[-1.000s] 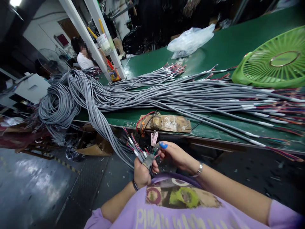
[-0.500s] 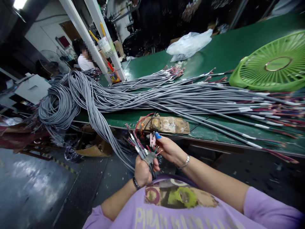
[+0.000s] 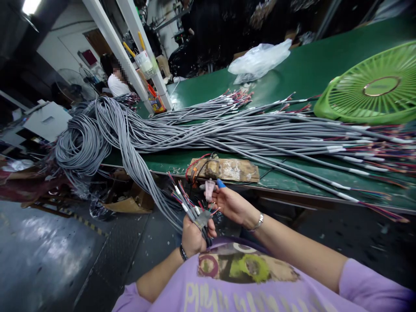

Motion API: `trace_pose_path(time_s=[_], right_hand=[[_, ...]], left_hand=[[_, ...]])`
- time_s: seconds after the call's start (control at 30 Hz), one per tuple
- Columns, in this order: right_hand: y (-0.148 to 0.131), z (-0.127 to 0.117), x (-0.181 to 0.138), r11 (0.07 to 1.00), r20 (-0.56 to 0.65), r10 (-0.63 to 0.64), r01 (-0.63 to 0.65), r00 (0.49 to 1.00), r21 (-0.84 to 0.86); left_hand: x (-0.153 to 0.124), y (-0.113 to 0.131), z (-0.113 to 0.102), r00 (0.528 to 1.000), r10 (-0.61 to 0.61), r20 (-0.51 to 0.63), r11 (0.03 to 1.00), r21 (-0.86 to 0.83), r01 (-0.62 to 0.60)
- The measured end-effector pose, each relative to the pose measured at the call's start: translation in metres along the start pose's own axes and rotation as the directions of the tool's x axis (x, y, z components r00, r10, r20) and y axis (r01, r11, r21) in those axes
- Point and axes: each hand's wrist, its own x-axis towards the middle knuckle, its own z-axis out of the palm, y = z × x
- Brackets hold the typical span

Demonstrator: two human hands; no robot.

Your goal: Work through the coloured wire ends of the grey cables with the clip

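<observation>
My left hand (image 3: pixel 194 236) is closed round a small bundle of grey cables (image 3: pixel 199 216) whose stripped ends fan out with red, green and white wires. My right hand (image 3: pixel 231 203) is just to the right of them, with a blue cap on its thumb tip. Its fingers pinch a small pale pink clip-like piece (image 3: pixel 209 189) hanging below the bench edge. A brown wooden block (image 3: pixel 227 169) with red and black wires lies on the bench edge right above both hands.
A long mass of grey cables (image 3: pixel 227 130) covers the green bench (image 3: pixel 305 65) and coils off its left end. A green fan grille (image 3: pixel 373 91) sits at right, a clear plastic bag (image 3: pixel 260 58) at the back. A person (image 3: pixel 117 80) sits far left.
My right hand has moved up from the wire ends to the pink piece by the bench edge. My left hand kept its hold on the cables.
</observation>
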Motion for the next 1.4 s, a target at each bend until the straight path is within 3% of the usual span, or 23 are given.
trace_pose_path(time_s=[0.17,0.33,0.5,0.6,1.0,1.4], right_hand=[[0.005,0.000,0.000,0.986,-0.047,-0.124,0.117,0.991,-0.122],[0.008,0.000,0.001,0.925,-0.113,-0.305,0.266,0.946,-0.270],[0.010,-0.001,0.010,0.988,-0.014,-0.142,0.141,0.990,-0.059],[0.011,-0.001,0.014,0.994,0.007,-0.112,0.112,0.994,0.009],[0.010,0.006,0.014,0.983,-0.046,-0.174,0.176,0.984,0.047],[0.011,0.002,0.008,0.995,-0.002,-0.077,0.077,0.997,0.065]], left_hand=[[0.001,0.003,0.006,1.000,0.023,-0.017,0.999,-0.027,-0.023],[0.006,0.002,0.008,0.999,0.044,-0.009,0.999,-0.021,-0.044],[0.008,0.000,0.008,0.999,0.042,-0.025,0.999,-0.007,-0.042],[0.007,0.000,0.008,0.999,0.030,-0.036,0.999,-0.012,-0.031],[0.010,-0.001,0.009,1.000,-0.001,-0.010,1.000,0.003,0.001],[0.003,-0.001,0.003,1.000,0.008,-0.005,1.000,0.017,-0.008]])
